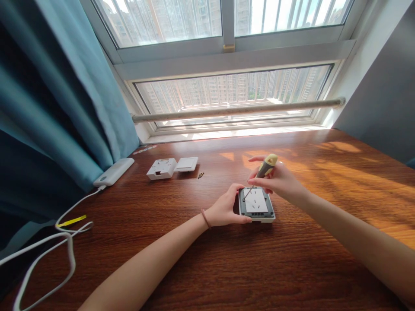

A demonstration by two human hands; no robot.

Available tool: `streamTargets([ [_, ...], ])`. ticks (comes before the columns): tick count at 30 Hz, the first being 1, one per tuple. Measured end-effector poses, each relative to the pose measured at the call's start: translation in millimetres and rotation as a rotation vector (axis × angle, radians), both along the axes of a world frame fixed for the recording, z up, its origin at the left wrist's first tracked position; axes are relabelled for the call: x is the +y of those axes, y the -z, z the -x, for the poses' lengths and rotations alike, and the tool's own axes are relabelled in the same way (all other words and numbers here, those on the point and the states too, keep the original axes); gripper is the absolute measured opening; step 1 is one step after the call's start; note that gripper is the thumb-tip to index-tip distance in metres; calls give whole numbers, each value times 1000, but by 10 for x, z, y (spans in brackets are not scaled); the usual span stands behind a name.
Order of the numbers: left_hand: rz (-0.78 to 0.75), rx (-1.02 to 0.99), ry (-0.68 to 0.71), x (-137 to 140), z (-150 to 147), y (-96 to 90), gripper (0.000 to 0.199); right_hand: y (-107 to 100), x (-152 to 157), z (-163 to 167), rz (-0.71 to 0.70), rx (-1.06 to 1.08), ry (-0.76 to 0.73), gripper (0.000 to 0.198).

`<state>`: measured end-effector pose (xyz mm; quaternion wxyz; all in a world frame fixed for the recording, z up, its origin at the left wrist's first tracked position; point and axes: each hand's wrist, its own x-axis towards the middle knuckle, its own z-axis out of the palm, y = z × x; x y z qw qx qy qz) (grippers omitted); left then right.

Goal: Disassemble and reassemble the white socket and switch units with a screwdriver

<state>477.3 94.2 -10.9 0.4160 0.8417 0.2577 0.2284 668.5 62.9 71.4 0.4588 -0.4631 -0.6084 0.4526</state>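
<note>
Socket (pixel 257 203) and screwdriver (pixel 266 166) in curled hands (pixel 223 210)

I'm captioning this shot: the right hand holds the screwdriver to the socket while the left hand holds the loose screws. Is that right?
Not quite: in the head view the left hand grips the socket, not the loose screws. The right hand does hold the screwdriver to the socket.

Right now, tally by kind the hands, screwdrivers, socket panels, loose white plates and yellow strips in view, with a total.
Hands: 2 (left hand, right hand)
Screwdriver: 1
Socket panel: 1
Loose white plate: 1
Yellow strip: 1
Total: 6
</note>
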Motion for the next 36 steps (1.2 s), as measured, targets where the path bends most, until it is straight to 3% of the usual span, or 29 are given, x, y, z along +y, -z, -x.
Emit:
streamTargets([
  [3, -5, 5, 1, 0, 2, -5, 80, -84, 10, -66, 94, 73, -113, 53],
  [10, 4, 3, 6, -6, 3, -6, 80, -190, -26, -159, 38, 55, -218, 40],
  [12, 8, 3, 8, -2, 2, 6, 81, -141, -41, -124, -24, -32, -127, 30],
  [16, 4, -3, -5, 4, -1, 28, 81, 20, -66, -10, -332, -283, 293, 24],
  [18, 6, -4, -5, 4, -1, 30, 80, 59, -68, 29, -353, -271, 341, 23],
  [23, 8, 0, -4, 1, 0, 17, 80, -47, -24, -23, -20, 17, 56, 42],
  [28, 6, 6, -11, 3, 4, 15, 81, -243, -19, -187, 40, 102, -169, 44],
  [31, 3, 6, -10, 3, 5, 19, 82, -290, -50, -209, 69, 54, -226, 36],
  [33, 9, -5, -1, 1, 4, 21, 81, -256, -68, -176, 36, 9, -169, 27],
  [36, 12, -10, -1, 0, 2, 25, 81, -132, -74, -90, -127, -102, 135, 30],
])
